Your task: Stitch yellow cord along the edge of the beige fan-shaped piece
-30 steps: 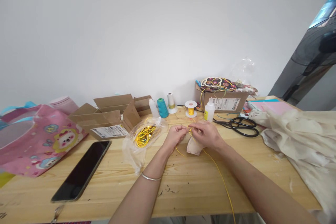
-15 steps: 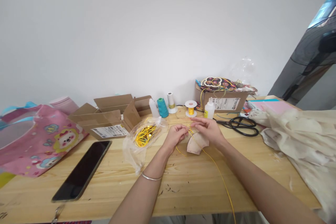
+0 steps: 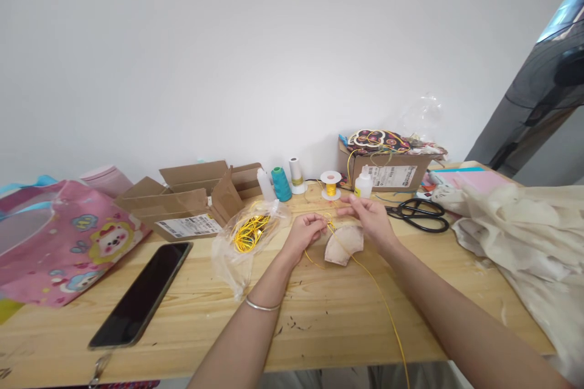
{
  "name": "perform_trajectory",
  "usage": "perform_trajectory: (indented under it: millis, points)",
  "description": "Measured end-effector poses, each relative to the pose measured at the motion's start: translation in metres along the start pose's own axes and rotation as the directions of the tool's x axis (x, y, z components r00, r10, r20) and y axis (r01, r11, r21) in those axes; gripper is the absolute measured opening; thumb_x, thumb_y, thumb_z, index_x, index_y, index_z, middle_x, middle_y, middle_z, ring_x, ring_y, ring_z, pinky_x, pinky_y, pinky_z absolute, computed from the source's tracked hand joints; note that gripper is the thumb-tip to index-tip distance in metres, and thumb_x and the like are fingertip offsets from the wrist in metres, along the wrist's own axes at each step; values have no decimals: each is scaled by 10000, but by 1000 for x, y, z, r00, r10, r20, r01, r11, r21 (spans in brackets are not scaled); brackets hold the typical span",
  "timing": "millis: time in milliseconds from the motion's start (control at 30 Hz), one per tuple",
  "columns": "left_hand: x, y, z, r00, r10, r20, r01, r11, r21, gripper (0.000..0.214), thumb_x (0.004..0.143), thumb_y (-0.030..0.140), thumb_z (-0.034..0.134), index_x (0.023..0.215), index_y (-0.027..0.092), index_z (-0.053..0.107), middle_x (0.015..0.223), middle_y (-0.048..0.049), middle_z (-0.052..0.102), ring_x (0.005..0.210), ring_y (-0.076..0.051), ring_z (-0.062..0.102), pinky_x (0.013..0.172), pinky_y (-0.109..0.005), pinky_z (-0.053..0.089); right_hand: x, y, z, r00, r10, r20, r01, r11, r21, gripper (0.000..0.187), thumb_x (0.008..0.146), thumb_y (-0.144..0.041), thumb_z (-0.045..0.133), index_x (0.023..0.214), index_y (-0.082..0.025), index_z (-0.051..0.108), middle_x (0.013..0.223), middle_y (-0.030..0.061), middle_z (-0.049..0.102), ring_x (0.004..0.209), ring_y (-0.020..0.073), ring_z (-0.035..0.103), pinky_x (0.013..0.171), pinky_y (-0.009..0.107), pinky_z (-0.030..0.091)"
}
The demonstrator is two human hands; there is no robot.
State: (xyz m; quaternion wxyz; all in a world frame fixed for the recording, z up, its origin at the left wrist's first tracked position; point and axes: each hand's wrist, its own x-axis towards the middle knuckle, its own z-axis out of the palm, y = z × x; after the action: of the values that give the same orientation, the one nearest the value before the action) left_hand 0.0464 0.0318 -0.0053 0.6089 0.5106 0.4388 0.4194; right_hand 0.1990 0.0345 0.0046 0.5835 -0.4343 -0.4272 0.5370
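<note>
My left hand [image 3: 306, 234] is closed in a pinch on a yellow cord [image 3: 385, 301], just left of a small fan-shaped beige piece [image 3: 343, 245]. At its fingertips the cord forms a small loop or knot. From there it crosses the beige piece and runs down over the table's front edge. A short length also hangs in a curve below the left hand. Above and right of the beige piece is my right hand [image 3: 371, 220], fingers stretched out and a little apart, close to the cord; nothing can be made out in them.
A clear bag of yellow cord [image 3: 250, 234], a phone [image 3: 141, 295] and an open carton [image 3: 164, 206] lie left. Behind stand a teal thread cone [image 3: 281, 184], a yellow spool [image 3: 331, 185] and a bottle [image 3: 364, 184]. Black scissors [image 3: 422, 214] and cream cloth [image 3: 515, 231] are right.
My right hand has drawn slightly right, away from the left fingertips, and its fingers have parted. More of the beige piece shows. My left hand keeps its pinch on the cord.
</note>
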Motion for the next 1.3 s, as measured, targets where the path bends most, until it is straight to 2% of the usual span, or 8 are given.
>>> perform_trajectory:
  millis: [100,233,467,633,800,1033,1233,1300]
  points:
    - [-1,1,1,1000,-9,-4,9,1000,10,144,614,247,578,626,110,535,453,48,468,310,2,236,345,-182,74,0,-3,-3,997,74,12,-74,992,105,302,775,-357,413,800,-132,612,653,70,671,756,184,620,852,344,389]
    - [-1,1,0,1000,-5,4,5,1000,9,152,612,252,580,642,107,545,465,43,478,317,1,246,346,-181,75,2,-7,-7,972,170,162,-211,935,283,358,792,-260,276,889,-126,594,784,86,671,869,168,591,903,326,346]
    - [-1,0,1,1000,-10,4,10,1000,1,168,592,259,596,627,107,532,485,33,491,323,1,249,348,-179,79,4,-7,-9,947,206,246,-290,876,386,334,737,-198,301,846,-120,607,871,84,657,923,156,567,920,306,345]
    - [-1,2,2,1000,-17,-2,17,1000,2,186,584,272,602,642,105,543,480,37,488,320,3,246,348,-179,76,4,-6,-11,946,179,270,-274,886,374,294,734,-188,341,848,-144,608,923,72,644,968,168,543,918,341,361]
    - [-1,3,2,1000,-17,-4,17,1000,9,191,580,282,604,625,108,539,477,37,489,317,2,250,347,-181,76,2,-4,-10,955,97,279,-181,938,295,211,739,-206,443,879,-198,600,994,50,618,984,164,533,883,336,402]
    - [0,-1,-1,1000,-2,12,2,1000,13,175,595,272,594,641,114,537,472,41,479,316,-1,246,342,-178,76,-4,-5,-3,984,106,142,-137,963,231,128,547,-219,697,647,-171,631,643,5,661,675,129,617,801,294,442]
    - [1,-2,-1,1000,-12,10,11,1000,11,179,592,274,598,645,115,536,465,40,483,312,-3,241,340,-179,72,-4,-7,-2,981,96,172,-138,957,254,184,510,-158,698,678,-171,622,689,-1,661,680,106,605,785,269,434]
    - [1,-2,0,1000,-12,8,12,1000,11,184,589,274,602,644,110,540,473,36,488,314,0,242,342,-177,74,-4,-7,-2,987,88,137,-119,963,241,158,513,-146,676,655,-169,610,650,-8,652,657,107,600,772,277,433]
